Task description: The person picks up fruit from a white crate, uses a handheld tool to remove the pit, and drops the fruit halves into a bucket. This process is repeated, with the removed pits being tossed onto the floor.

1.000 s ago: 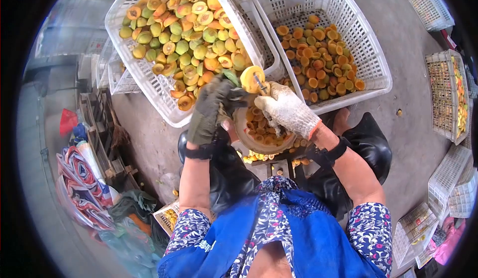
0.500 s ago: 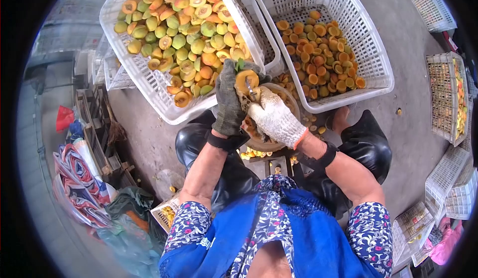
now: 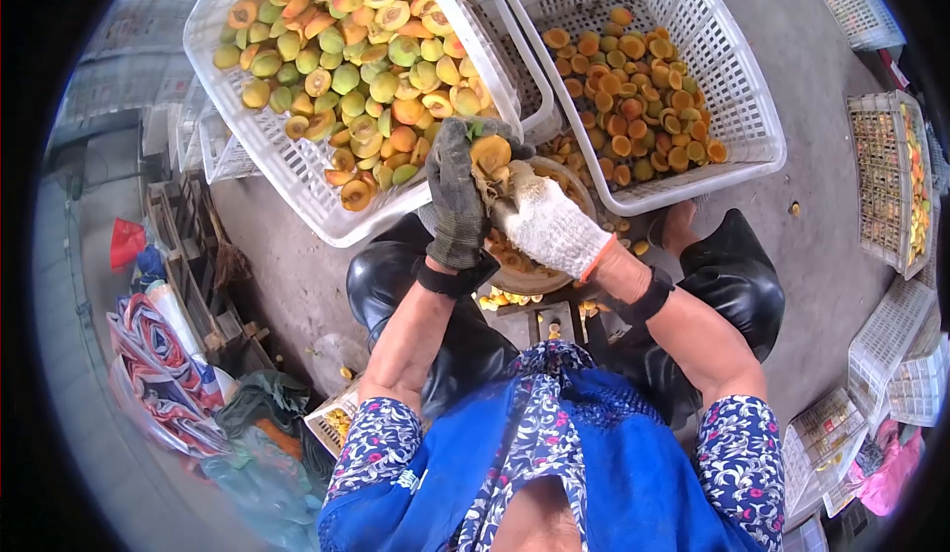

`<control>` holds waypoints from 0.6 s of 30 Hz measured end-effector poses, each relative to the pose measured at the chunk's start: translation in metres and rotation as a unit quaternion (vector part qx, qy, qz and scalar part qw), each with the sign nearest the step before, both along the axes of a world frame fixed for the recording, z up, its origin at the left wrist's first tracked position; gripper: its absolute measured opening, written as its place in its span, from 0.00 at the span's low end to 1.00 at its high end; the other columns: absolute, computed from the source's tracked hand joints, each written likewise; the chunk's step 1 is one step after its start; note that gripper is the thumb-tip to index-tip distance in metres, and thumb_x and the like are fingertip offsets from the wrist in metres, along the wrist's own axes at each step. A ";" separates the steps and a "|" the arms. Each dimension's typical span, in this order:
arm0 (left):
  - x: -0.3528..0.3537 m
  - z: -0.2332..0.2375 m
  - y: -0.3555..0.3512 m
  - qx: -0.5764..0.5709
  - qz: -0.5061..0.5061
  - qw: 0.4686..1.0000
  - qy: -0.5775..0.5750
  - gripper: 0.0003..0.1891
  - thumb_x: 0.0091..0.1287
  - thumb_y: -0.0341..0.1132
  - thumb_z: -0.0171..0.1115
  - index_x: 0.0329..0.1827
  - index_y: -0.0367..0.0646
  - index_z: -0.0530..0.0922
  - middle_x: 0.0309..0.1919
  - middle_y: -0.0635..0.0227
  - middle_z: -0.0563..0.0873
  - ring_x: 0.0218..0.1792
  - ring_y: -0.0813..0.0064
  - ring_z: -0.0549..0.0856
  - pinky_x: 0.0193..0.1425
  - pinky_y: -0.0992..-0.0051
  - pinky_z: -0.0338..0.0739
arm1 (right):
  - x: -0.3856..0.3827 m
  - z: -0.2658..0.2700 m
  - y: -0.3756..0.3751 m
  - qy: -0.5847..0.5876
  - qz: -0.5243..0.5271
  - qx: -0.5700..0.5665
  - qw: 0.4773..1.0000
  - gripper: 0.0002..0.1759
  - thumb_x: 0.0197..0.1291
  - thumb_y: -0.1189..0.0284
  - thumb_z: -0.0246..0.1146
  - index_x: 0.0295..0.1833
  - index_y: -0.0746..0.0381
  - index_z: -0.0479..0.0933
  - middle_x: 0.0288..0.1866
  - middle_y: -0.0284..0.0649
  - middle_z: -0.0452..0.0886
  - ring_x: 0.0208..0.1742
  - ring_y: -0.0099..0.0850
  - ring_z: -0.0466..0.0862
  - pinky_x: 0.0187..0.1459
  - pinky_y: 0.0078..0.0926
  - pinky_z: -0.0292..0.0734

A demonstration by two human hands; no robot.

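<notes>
In my left hand (image 3: 457, 191), which wears a dark grey glove, is a peach half (image 3: 490, 154), its orange cut face turned up. A small green leaf (image 3: 473, 129) shows by its top edge. My right hand (image 3: 547, 224), in a white knitted glove, is closed and pressed against the fruit's lower side. The small metal tool it grips is now mostly hidden between the hand and the fruit. Below both hands stands a round bowl (image 3: 526, 281) with fruit scraps in it, partly covered by the hands.
A white crate (image 3: 297, 188) heaped with green and orange fruit halves stands ahead on the left. Another white crate (image 3: 693, 184) holds hollowed halves on the right. Wooden pallets (image 3: 188, 255) and plastic sacks (image 3: 163, 369) lie left; more crates (image 3: 884, 186) line the right side.
The metal tool, visible on the fruit's cut face before, has dropped out of sight. My right hand sits slightly lower against the fruit. The view has shifted a little.
</notes>
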State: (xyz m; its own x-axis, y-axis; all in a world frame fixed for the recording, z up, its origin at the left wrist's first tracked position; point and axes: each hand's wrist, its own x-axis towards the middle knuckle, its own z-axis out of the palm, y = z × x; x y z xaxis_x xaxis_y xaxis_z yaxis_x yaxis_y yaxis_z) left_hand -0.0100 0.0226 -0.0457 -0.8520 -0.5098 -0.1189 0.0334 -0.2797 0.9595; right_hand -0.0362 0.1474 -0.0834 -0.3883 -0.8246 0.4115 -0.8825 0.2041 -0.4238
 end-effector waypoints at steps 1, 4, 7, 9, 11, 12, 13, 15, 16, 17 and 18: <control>0.000 0.001 -0.002 -0.025 -0.025 0.999 0.008 0.23 0.76 0.48 0.43 0.42 0.35 0.77 0.36 0.62 0.85 0.36 0.71 0.85 0.44 0.73 0.81 | -0.004 0.001 0.000 -0.027 0.020 0.002 0.999 0.07 0.53 0.74 0.59 0.36 0.66 0.77 0.37 0.55 0.77 0.36 0.48 0.81 0.36 0.40 0.78; 0.000 -0.002 -0.009 -0.003 -0.036 0.999 -0.010 0.23 0.75 0.49 0.45 0.39 0.35 0.78 0.35 0.61 0.84 0.35 0.71 0.84 0.44 0.72 0.80 | -0.017 0.018 0.002 -0.343 0.057 0.018 0.937 0.08 0.55 0.74 0.57 0.37 0.68 0.77 0.36 0.52 0.79 0.40 0.47 0.83 0.40 0.39 0.79; -0.001 -0.021 -0.025 0.065 -0.094 0.993 0.024 0.24 0.74 0.50 0.47 0.37 0.35 0.78 0.32 0.60 0.83 0.34 0.70 0.83 0.44 0.70 0.79 | -0.033 0.054 0.007 -0.633 0.037 0.058 0.771 0.12 0.56 0.71 0.55 0.39 0.69 0.78 0.34 0.54 0.81 0.38 0.46 0.83 0.39 0.37 0.78; 0.003 -0.019 -0.029 0.098 -0.198 0.973 0.069 0.24 0.73 0.51 0.48 0.34 0.35 0.77 0.29 0.60 0.82 0.34 0.69 0.81 0.46 0.68 0.78 | -0.038 0.066 0.007 -0.654 0.057 0.207 0.725 0.17 0.58 0.67 0.55 0.41 0.71 0.78 0.31 0.52 0.82 0.33 0.41 0.82 0.38 0.35 0.76; 0.006 -0.018 -0.030 0.065 -0.204 0.975 0.060 0.24 0.73 0.51 0.47 0.35 0.35 0.77 0.29 0.59 0.81 0.34 0.69 0.81 0.46 0.68 0.78 | -0.033 0.046 0.005 -0.622 0.081 0.177 0.758 0.15 0.58 0.65 0.57 0.38 0.69 0.77 0.26 0.44 0.79 0.27 0.31 0.78 0.31 0.30 0.74; 0.008 -0.017 -0.031 0.031 -0.213 0.975 0.051 0.24 0.73 0.51 0.47 0.35 0.35 0.77 0.29 0.59 0.81 0.35 0.68 0.81 0.46 0.67 0.78 | -0.030 0.043 0.004 -0.589 0.103 0.143 0.789 0.14 0.59 0.64 0.58 0.34 0.66 0.77 0.21 0.36 0.76 0.21 0.22 0.74 0.24 0.25 0.71; 0.009 -0.017 -0.033 0.058 -0.221 0.972 0.050 0.24 0.74 0.51 0.44 0.36 0.37 0.76 0.30 0.60 0.80 0.35 0.68 0.81 0.46 0.67 0.78 | -0.030 0.045 0.005 -0.650 0.116 0.145 0.737 0.13 0.60 0.65 0.59 0.34 0.66 0.76 0.23 0.34 0.77 0.21 0.20 0.74 0.24 0.23 0.70; 0.011 -0.011 -0.029 0.133 -0.190 0.971 0.063 0.23 0.75 0.51 0.44 0.37 0.39 0.75 0.31 0.62 0.80 0.36 0.68 0.81 0.47 0.64 0.79 | -0.013 0.038 0.000 -0.786 0.127 0.073 0.601 0.13 0.60 0.66 0.60 0.35 0.67 0.75 0.25 0.33 0.78 0.21 0.20 0.74 0.24 0.23 0.71; 0.014 -0.006 -0.026 0.211 -0.156 0.962 0.073 0.21 0.75 0.51 0.43 0.37 0.41 0.74 0.32 0.63 0.79 0.37 0.67 0.81 0.48 0.60 0.79 | -0.008 0.035 -0.002 -0.890 0.133 0.002 0.436 0.13 0.60 0.66 0.60 0.35 0.67 0.74 0.26 0.32 0.79 0.21 0.20 0.74 0.24 0.23 0.71; 0.018 -0.002 -0.023 0.287 -0.123 0.947 0.081 0.20 0.76 0.50 0.43 0.37 0.43 0.73 0.33 0.65 0.79 0.38 0.67 0.81 0.49 0.57 0.80 | -0.012 0.032 -0.001 -0.878 0.143 0.040 0.456 0.09 0.61 0.68 0.60 0.37 0.64 0.74 0.26 0.28 0.77 0.23 0.19 0.74 0.25 0.23 0.71; 0.024 0.003 -0.020 0.284 -0.124 0.947 0.084 0.20 0.76 0.50 0.43 0.37 0.43 0.73 0.33 0.65 0.79 0.38 0.67 0.81 0.49 0.57 0.80 | -0.011 0.033 -0.001 -0.876 0.146 0.039 0.459 0.09 0.61 0.68 0.60 0.37 0.64 0.74 0.26 0.28 0.77 0.23 0.19 0.74 0.25 0.23 0.71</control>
